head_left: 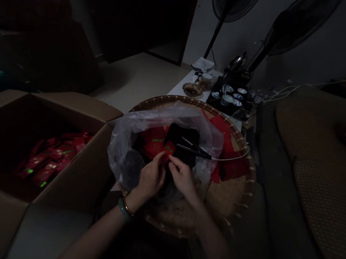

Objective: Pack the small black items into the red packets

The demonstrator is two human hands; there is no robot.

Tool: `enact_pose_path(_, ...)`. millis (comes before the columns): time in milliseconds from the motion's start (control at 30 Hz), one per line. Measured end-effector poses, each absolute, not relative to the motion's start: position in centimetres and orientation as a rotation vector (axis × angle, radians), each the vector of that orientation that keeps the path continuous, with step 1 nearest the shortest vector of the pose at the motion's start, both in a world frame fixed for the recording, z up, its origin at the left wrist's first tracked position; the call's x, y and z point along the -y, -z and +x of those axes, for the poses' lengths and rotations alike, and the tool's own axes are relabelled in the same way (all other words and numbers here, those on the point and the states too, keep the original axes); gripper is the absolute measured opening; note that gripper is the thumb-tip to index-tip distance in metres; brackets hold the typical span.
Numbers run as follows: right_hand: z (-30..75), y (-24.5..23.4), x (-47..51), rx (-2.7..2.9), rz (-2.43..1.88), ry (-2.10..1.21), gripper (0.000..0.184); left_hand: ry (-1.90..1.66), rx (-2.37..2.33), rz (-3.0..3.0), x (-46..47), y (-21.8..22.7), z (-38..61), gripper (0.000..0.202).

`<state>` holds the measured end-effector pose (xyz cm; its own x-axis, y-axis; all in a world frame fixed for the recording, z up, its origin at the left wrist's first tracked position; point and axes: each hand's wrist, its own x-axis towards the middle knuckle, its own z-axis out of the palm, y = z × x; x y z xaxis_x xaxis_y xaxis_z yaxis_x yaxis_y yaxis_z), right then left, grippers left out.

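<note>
Both my hands hold one small red packet [169, 148] between them, over an open clear plastic bag [129, 128]. My left hand [152, 175], with a bangle at the wrist, pinches its left side. My right hand [182, 177] pinches its right side with thumb and finger. Just beyond lies a black tong-like tool [197, 150] with a white cord, resting on a dark tray or box [183, 134]. More red packaging [152, 141] sits in the bag at the left. The round woven basket [230, 203] is under everything, with flat red packets [231, 153] on its right side.
At the left stands an open cardboard box [78, 105] with many red packets [56, 157] inside. Behind the basket, a low table [178, 89] carries small cups [227, 99], a jar [206, 80] and a glass ashtray [192, 90]. Two standing fans [235, 2] and a woven-mat seat [328, 173] are beyond.
</note>
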<state>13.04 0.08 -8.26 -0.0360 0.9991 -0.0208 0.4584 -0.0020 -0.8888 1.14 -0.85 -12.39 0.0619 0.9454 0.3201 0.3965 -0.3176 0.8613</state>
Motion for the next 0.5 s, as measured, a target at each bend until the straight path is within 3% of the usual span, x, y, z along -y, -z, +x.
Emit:
enact_pose_path(233, 12.2, 8.3, 0.9, 1.554, -1.385, -1.263, 0.031, -1.259, -1.363, 1.757, 1.1, 12.1, 0.9, 0.054)
enact_pose_path(500, 12.7, 8.6, 0.6, 1.28, -1.362, -1.671, 0.05, -1.218, -1.21, 1.813, 2.3, 11.2, 1.5, 0.055)
